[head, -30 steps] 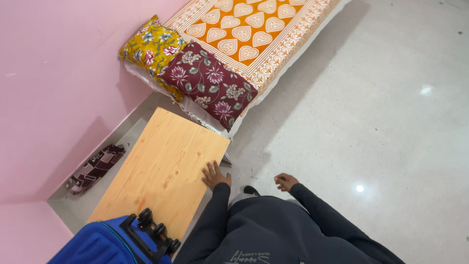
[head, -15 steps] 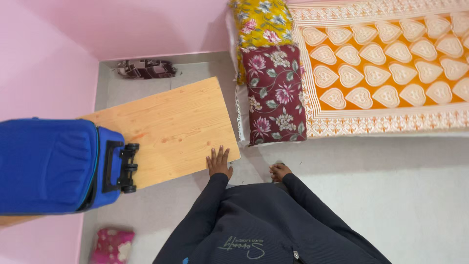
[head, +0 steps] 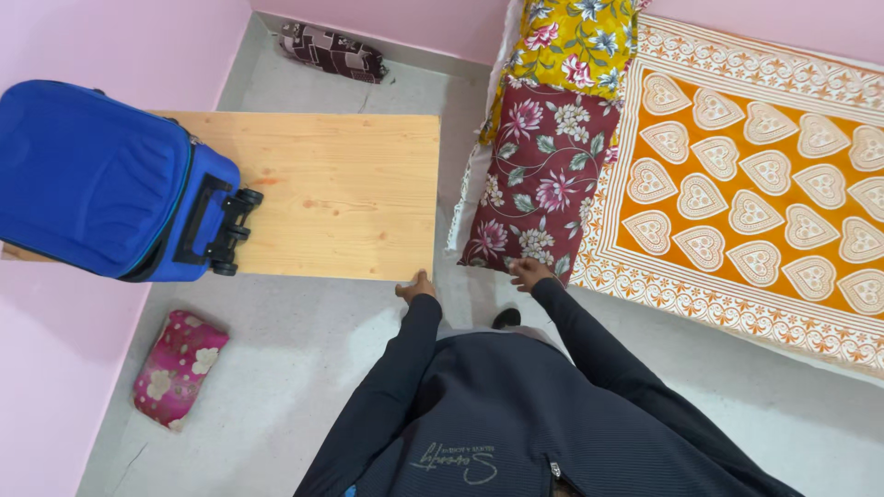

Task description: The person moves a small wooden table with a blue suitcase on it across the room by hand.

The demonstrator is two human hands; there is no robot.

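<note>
A low light-wood table (head: 341,193) stands beside a floor mattress. My left hand (head: 416,288) is at the table's near right corner, fingers curled over the edge. My right hand (head: 529,273) reaches forward with fingers apart and touches the near end of a maroon floral pillow (head: 539,179). Beyond that pillow lies a yellow floral pillow (head: 571,41). Both sleeves are dark.
A blue wheeled suitcase (head: 101,179) lies on the table's left end. An orange heart-patterned sheet (head: 764,184) covers the mattress on the right. A pink floral pouch (head: 178,366) lies on the floor at left, a dark patterned bag (head: 331,51) by the pink wall.
The view has swung right, so the table and mattress now lie ahead. My left hand slid from flat on the tabletop to its corner edge. My right hand rose to the maroon pillow.
</note>
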